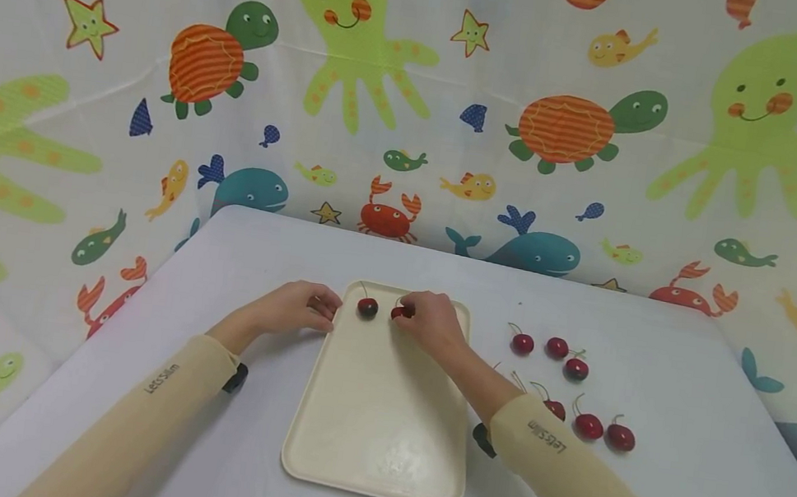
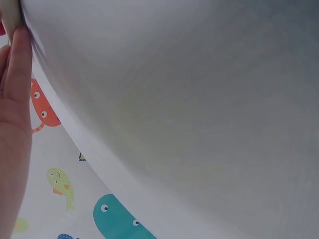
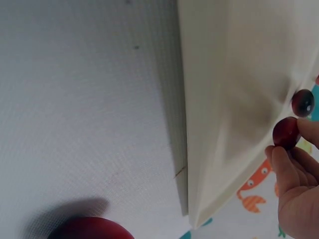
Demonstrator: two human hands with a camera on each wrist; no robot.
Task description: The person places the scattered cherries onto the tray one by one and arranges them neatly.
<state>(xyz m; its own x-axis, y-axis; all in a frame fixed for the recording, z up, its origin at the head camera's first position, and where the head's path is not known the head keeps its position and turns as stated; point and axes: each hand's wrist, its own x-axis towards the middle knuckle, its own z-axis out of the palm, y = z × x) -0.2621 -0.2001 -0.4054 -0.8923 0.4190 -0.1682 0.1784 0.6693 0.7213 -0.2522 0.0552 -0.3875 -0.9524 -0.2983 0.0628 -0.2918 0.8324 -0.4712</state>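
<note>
A cream rectangular tray (image 1: pixel 382 412) lies on the white table. Near its far left corner sits a dark red cherry (image 1: pixel 367 308) with its stem up. My right hand (image 1: pixel 432 323) pinches a second cherry (image 3: pixel 286 133) between thumb and fingertips over the tray's far end, just right of the first one. Its stem is mostly hidden in the head view. At the tray's left rim, my left hand (image 1: pixel 297 307) touches the edge with its fingertips, the fingers loosely bent. In the left wrist view those fingers (image 2: pixel 20 69) lie along the rim.
Right of the tray, three cherries (image 1: pixel 523 343) lie farther back. Several more, including one cherry (image 1: pixel 620 437), lie nearer, partly behind the right sleeve (image 1: pixel 553 450). A curtain with sea animals (image 1: pixel 419 77) hangs behind the table.
</note>
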